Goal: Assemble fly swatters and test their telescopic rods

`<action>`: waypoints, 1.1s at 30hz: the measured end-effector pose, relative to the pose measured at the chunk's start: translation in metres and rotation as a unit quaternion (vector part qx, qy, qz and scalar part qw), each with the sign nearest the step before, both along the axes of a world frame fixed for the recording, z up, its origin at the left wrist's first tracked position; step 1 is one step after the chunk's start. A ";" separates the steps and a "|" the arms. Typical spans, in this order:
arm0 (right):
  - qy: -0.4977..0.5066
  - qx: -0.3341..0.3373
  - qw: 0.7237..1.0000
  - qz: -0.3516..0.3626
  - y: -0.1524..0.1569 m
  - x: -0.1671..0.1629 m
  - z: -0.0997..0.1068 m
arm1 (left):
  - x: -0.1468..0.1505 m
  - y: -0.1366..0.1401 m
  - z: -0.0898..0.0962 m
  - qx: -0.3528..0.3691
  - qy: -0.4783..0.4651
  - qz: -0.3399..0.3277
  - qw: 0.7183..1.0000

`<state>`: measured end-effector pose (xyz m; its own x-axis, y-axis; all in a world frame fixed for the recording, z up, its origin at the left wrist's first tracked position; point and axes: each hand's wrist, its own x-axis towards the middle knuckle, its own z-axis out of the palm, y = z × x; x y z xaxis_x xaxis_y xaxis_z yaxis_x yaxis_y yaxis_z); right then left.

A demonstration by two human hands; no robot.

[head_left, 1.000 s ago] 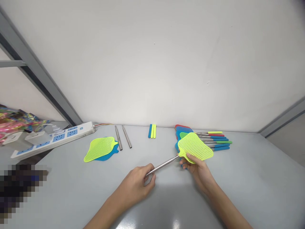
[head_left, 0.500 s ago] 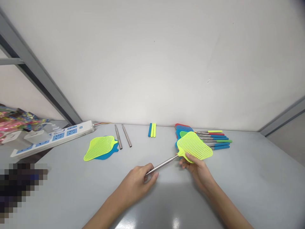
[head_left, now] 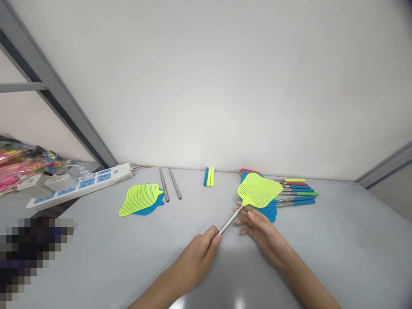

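Where the grey table [head_left: 106, 257] ends — behind swatters [head_left: 286, 200] — a pale wall [head_left: 206, 94] rises.

Two bare hands: one left hand [head_left: 201, 253], one right hand [head_left: 263, 231]. One yellow-green perforated plastic swatter head [head_left: 260, 189] on one silver metal rod [head_left: 229, 222]. Two loose perforated swatter heads, one yellow-green [head_left: 140, 198], one blue [head_left: 151, 209]. Two loose silver metal tubes [head_left: 175, 183]. Three slim loose grips: one blue [head_left: 206, 177], two yellow [head_left: 212, 177]. Seven coloured handles [head_left: 309, 194] in the pile at right: four blue, one yellow, one red, one green; the heads there overlap too much to count. One long white power strip with blue sockets [head_left: 95, 182].
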<state>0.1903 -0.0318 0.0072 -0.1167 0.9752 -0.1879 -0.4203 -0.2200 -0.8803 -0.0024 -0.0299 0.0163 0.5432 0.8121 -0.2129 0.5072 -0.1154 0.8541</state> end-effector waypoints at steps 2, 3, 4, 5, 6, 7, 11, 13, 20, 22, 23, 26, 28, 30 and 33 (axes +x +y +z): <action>-0.021 -0.002 0.999 0.046 -0.003 -0.008 0.001 | 0.004 -0.006 0.000 -0.022 -0.006 -0.018 1.000; -0.028 -0.001 0.998 0.056 -0.005 -0.011 0.001 | 0.005 -0.009 0.001 -0.027 -0.007 -0.028 0.999; -0.032 0.003 0.998 0.061 -0.006 -0.015 0.001 | 0.007 -0.012 0.002 -0.027 -0.006 -0.038 0.999; -0.029 0.009 0.998 0.062 -0.008 -0.018 0.001 | 0.008 -0.015 0.004 -0.022 -0.006 -0.045 0.999; -0.020 0.014 0.998 0.063 -0.009 -0.020 0.000 | 0.008 -0.017 0.005 -0.014 -0.007 -0.049 0.999; -0.005 0.016 0.998 0.066 -0.009 -0.022 0.000 | 0.009 -0.019 0.005 -0.010 -0.013 -0.050 0.999; 0.067 -0.017 0.994 0.088 -0.011 -0.024 -0.002 | 0.010 -0.014 -0.001 -0.061 -0.081 -0.006 0.995; 0.076 -0.043 0.991 0.099 -0.012 -0.025 -0.003 | 0.009 -0.007 -0.006 -0.097 -0.139 0.054 0.984; 0.056 -0.118 0.970 0.203 -0.020 -0.032 -0.005 | -0.004 0.012 -0.003 -0.171 -0.377 0.227 0.882; 0.050 -0.132 0.962 0.234 -0.023 -0.036 -0.006 | -0.006 0.013 0.003 -0.179 -0.398 0.281 0.855; 0.049 -0.138 0.958 0.245 -0.024 -0.039 -0.007 | -0.007 0.012 0.005 -0.180 -0.403 0.305 0.844; 0.045 -0.139 0.957 0.252 -0.025 -0.042 -0.010 | -0.007 0.012 0.009 -0.174 -0.410 0.348 0.825; 0.030 -0.128 0.959 0.252 -0.025 -0.040 -0.011 | -0.007 0.013 0.012 -0.164 -0.420 0.374 0.810; 0.006 -0.120 0.957 0.265 -0.023 -0.036 -0.012 | -0.008 0.016 0.015 -0.139 -0.435 0.408 0.790; -0.022 -0.136 0.947 0.292 -0.020 -0.029 -0.011 | -0.012 0.022 0.018 -0.082 -0.458 0.453 0.760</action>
<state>0.1612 -0.0521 -0.0034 -0.6069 0.6621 -0.4396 -0.1219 -0.6241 -0.7718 -0.0142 -0.0079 0.0340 -0.2428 0.9445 -0.2214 -0.5011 0.0733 0.8623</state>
